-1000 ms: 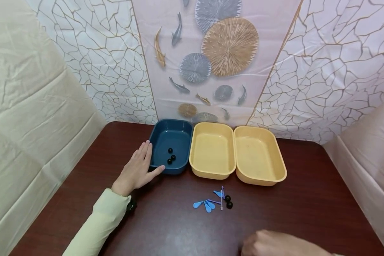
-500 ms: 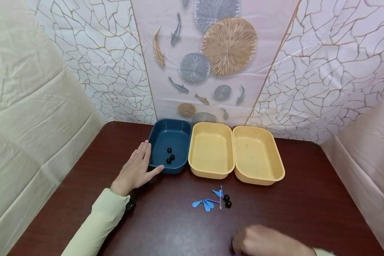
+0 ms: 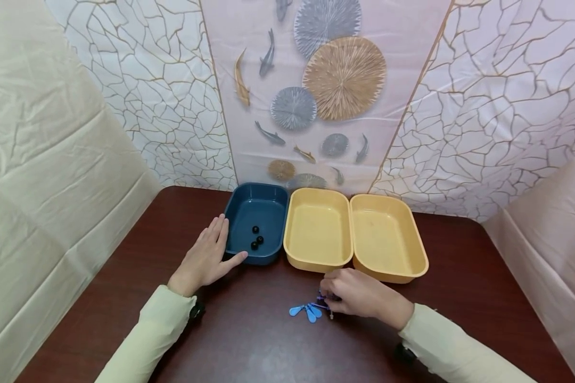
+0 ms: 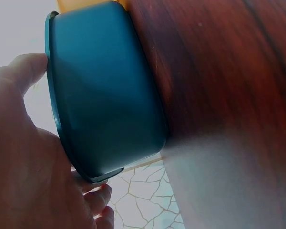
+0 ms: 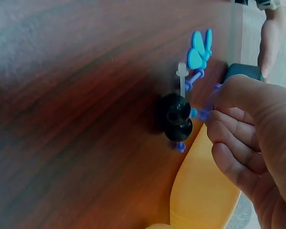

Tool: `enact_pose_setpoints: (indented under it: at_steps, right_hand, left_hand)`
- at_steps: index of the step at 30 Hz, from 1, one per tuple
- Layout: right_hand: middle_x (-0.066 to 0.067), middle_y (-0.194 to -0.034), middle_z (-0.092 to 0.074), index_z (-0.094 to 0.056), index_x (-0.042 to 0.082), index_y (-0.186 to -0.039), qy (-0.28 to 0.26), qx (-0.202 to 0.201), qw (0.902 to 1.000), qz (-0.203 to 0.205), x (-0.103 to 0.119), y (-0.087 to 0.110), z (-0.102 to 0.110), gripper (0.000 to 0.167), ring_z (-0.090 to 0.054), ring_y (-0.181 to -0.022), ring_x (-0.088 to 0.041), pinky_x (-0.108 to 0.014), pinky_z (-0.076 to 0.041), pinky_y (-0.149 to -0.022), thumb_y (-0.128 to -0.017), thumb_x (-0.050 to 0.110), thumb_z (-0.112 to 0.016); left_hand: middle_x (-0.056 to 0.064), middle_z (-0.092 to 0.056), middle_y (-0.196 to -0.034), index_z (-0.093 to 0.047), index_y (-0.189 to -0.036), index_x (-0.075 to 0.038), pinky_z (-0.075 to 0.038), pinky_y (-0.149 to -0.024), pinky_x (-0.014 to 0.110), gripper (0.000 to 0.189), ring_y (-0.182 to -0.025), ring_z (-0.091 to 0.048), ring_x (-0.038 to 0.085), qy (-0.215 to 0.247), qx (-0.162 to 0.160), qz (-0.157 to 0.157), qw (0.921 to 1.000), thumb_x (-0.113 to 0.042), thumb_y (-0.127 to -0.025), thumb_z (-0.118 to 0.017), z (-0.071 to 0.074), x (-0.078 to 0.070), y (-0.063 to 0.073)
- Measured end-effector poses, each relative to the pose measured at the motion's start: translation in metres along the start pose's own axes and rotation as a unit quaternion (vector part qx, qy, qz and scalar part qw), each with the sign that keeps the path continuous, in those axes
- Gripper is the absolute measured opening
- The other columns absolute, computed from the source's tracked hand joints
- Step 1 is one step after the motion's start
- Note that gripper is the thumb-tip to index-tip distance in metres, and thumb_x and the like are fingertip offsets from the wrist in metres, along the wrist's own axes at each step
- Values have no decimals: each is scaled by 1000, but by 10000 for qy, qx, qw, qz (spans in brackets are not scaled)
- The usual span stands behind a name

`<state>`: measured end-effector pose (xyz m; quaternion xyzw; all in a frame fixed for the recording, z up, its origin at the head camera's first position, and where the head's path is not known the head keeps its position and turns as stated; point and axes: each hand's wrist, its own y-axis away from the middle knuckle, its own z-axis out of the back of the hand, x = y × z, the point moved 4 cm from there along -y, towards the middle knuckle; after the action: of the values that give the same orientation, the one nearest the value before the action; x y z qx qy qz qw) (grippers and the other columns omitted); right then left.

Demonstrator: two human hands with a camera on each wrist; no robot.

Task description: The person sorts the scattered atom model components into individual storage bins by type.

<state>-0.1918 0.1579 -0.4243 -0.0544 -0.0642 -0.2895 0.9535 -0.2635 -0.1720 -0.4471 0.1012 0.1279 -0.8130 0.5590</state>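
My left hand (image 3: 203,263) rests along the left and near rim of the dark blue bin (image 3: 261,259), fingers straight. In the left wrist view its thumb lies on the rim of the bin (image 4: 105,95). Several black beads (image 3: 260,240) sit inside. My right hand (image 3: 359,295) is over the small pile in front of the yellow bins, fingertips pinching a blurred purple stick (image 5: 210,101). Just beside the fingers are two black beads (image 5: 176,112) and a pale stick (image 5: 182,78). Blue drop-shaped pieces (image 3: 311,314) lie left of that hand, with another purple stick (image 5: 196,77).
Two yellow bins, the middle one (image 3: 318,263) and the right one (image 3: 390,274), stand in a row right of the blue bin. A patterned cloth (image 3: 335,159) hangs behind the dark brown table (image 3: 268,351). Pale cloth hangs at both sides.
My right hand has moved from the near edge of the table up and left to the pile, bringing the purple stick. My left hand has stayed on the blue bin.
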Motion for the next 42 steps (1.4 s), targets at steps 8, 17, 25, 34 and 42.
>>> enact_pose_setpoints:
  at_steps: [8,17,25,34,42]
  right_hand:
    - [9,-79,-63,-71,17,-85,-191,-386,9990,-138,-11,11,16,13,-50,-72,3,-13,-45,-62,-88,8,-81]
    - [9,-79,-63,-73,18,-88,-605,-370,9969,-344,-12,40,17,13,-55,-71,2,-12,-45,-61,-87,11,-83]
    - [10,-78,-65,-71,19,-85,-965,-620,9902,-800,-8,56,-5,17,-57,-71,5,-13,-49,-61,-86,17,-87]
    - [14,-70,-63,-69,20,-79,-725,-1260,9772,-1544,-7,60,-24,25,-55,-65,5,-14,-47,-58,-80,29,-92]
    - [15,-67,-61,-68,20,-74,-445,-1420,9709,-1875,-7,58,-27,25,-51,-62,9,-16,-47,-57,-77,29,-92]
  left_hand:
    - [23,-12,-177,-14,-167,6,-18,-132,61,103,-165,-13,44,-14,13,39,10000,-62,-101,-55,0,0,0]
    - [23,-12,-177,-14,-167,6,-19,-132,61,103,-164,-13,45,-18,0,14,10000,-62,-101,-55,0,0,-1]
    - [25,-13,-176,-16,-166,7,-20,-131,63,102,-163,-15,46,-14,-46,9,10000,-61,-101,-56,0,0,0]
    - [24,-12,-177,-15,-166,6,-19,-132,61,103,-164,-14,45,-17,-24,26,10000,-62,-101,-56,-1,1,0]
    - [23,-12,-177,-15,-166,6,-19,-132,61,103,-164,-14,45,-9,-13,40,10000,-62,-100,-56,-1,0,0]
